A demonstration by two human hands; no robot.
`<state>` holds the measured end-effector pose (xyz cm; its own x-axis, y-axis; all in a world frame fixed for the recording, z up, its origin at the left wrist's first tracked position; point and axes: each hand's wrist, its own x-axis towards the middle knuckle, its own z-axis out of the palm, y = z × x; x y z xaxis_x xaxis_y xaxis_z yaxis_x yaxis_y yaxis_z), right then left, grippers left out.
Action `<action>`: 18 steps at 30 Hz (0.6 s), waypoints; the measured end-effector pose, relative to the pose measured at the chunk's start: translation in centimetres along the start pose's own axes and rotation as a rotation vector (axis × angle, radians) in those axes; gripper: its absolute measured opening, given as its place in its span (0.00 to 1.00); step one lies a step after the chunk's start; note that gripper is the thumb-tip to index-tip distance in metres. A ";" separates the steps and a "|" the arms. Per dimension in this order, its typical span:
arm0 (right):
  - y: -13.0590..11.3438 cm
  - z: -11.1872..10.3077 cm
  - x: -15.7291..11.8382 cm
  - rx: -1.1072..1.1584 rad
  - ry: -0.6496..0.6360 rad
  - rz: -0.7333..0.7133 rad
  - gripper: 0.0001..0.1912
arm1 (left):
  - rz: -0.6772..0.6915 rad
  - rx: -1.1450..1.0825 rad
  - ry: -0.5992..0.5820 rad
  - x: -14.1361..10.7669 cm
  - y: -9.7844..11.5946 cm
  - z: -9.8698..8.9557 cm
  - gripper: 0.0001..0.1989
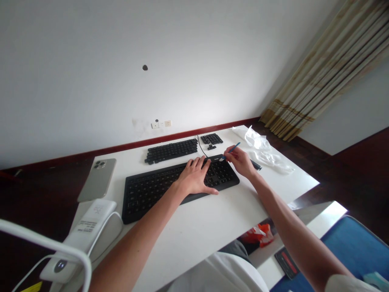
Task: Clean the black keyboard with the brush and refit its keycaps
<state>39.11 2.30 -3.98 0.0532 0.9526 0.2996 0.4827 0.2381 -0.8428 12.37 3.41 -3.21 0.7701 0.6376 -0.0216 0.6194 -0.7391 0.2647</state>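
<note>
Left grip [197, 176]: spread flat on the black keyboard [152, 196]
Right grip [240, 160]: pinching a blue pen [233, 148] at the keyboard's far right corner
Worktop [194, 231]: white, with loose black key blocks [172, 151] behind the keyboard, phone [97, 179] at left

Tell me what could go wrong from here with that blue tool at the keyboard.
The blue pen-like tool in the right hand could slip at the top edge of the black keyboard and jab the left hand spread close by. The black cable lies against the loose keycap rows, so tugging the keyboard might scatter them.
</note>
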 end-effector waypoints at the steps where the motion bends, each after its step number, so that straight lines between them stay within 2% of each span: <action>1: 0.0 0.0 0.0 -0.003 0.000 -0.001 0.17 | 0.001 -0.001 0.002 0.0 0.0 0.0 0.70; 8: -0.1 0.0 -0.1 -0.023 -0.013 -0.003 0.22 | 0.002 0.011 0.005 0.0 0.0 0.1 0.70; 18: -0.5 -0.2 -0.3 -0.088 -0.034 -0.006 0.18 | 0.005 0.008 0.009 -0.1 0.0 0.1 0.71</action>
<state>39.02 1.90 -3.59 0.0206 0.9574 0.2880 0.5580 0.2280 -0.7979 12.36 3.34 -3.25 0.7715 0.6361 -0.0121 0.6171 -0.7437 0.2571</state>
